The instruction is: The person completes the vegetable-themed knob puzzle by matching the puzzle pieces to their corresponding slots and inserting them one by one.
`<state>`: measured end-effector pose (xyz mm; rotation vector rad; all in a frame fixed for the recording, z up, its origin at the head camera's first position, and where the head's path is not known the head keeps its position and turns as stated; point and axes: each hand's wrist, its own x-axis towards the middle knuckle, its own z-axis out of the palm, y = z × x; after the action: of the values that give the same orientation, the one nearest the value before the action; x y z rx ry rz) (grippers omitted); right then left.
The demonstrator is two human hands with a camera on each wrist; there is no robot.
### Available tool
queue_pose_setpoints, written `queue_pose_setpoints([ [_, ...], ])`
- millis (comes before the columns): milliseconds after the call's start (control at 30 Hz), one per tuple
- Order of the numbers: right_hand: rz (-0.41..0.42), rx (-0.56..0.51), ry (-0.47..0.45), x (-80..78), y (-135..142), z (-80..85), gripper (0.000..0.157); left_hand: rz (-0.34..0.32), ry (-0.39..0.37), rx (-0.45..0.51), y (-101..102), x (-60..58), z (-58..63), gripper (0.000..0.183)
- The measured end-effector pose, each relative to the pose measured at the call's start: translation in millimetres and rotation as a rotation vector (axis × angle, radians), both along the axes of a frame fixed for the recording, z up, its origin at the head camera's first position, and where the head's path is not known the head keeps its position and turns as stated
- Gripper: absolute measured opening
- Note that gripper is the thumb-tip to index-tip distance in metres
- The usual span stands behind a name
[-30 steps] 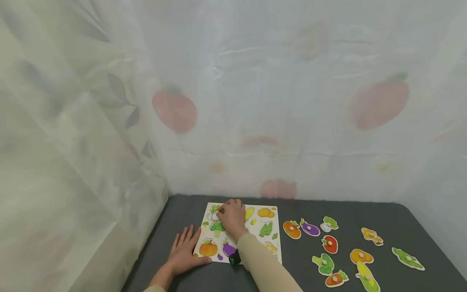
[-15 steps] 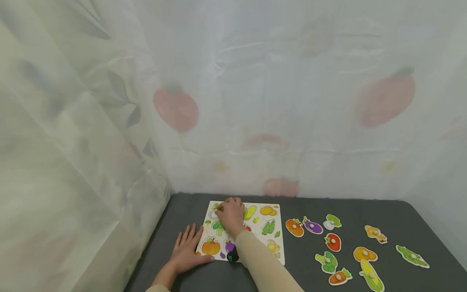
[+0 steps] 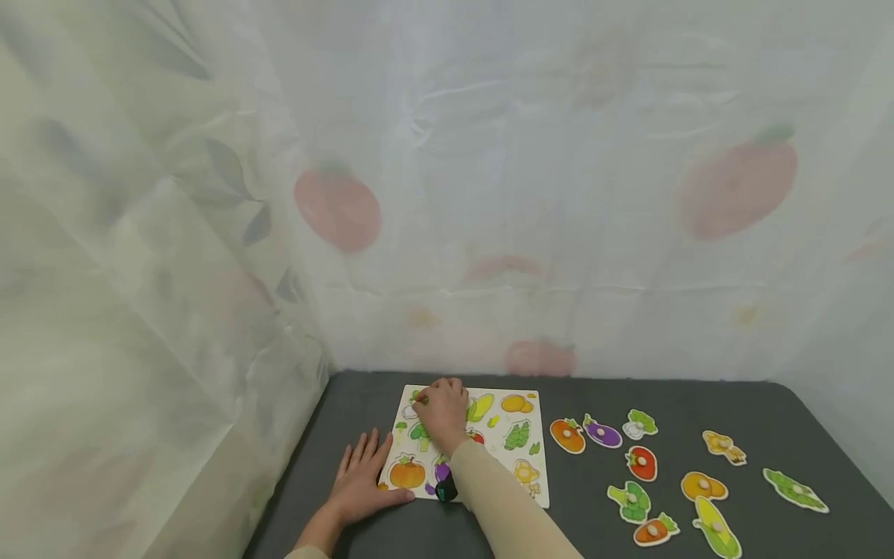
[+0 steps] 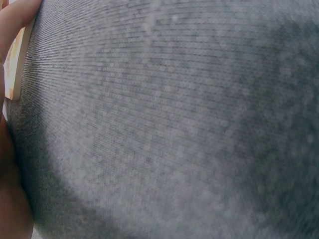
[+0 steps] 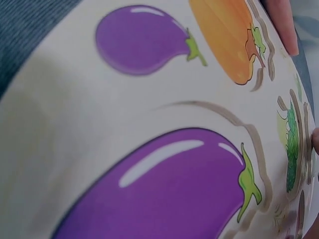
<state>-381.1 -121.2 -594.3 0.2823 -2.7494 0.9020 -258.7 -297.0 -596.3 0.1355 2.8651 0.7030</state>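
Observation:
A white puzzle board (image 3: 499, 404) with vegetable pictures in cut-out recesses lies on the dark table. My left hand (image 3: 359, 481) rests spread and flat at its left front corner, thumb along the front edge. My right hand (image 3: 445, 411) reaches over the board to the far left part, thumb and forefinger close together beside the white-and-green vegetable picture (image 3: 409, 411). I cannot tell whether they pinch anything. The right wrist view shows a large eggplant picture (image 5: 164, 184) up close, with a right fingertip (image 5: 316, 140) at the right edge. The left wrist view is mostly grey cloth.
Right of the board lie loose knobbed pieces: pumpkin (image 3: 568, 436), eggplant (image 3: 602, 432), green-and-white vegetable (image 3: 639, 425), red vegetable (image 3: 641, 463), broccoli (image 3: 630, 501), carrot (image 3: 656, 530), corn (image 3: 716, 528) and several others. A pale curtain (image 3: 545, 233) hangs behind the table (image 3: 754, 411).
The whole scene shifts slightly to the right as the head view turns a little. Both hands keep almost the same pose on the board, and the loose pieces stay in place.

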Motion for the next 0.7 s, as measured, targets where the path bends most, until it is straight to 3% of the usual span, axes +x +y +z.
queue_pose_setpoints([
  [467, 0.011, 0.010, 0.000, 7.3, 3.9, 6.5, 0.013, 0.001, 0.010, 0.003, 0.3, 1.7, 1.5, 0.120],
  [700, 0.053, 0.023, 0.007, 5.6, 11.7, 9.0, 0.020, -0.007, 0.035, 0.019, 0.3, 2.3, 2.2, 0.119],
])
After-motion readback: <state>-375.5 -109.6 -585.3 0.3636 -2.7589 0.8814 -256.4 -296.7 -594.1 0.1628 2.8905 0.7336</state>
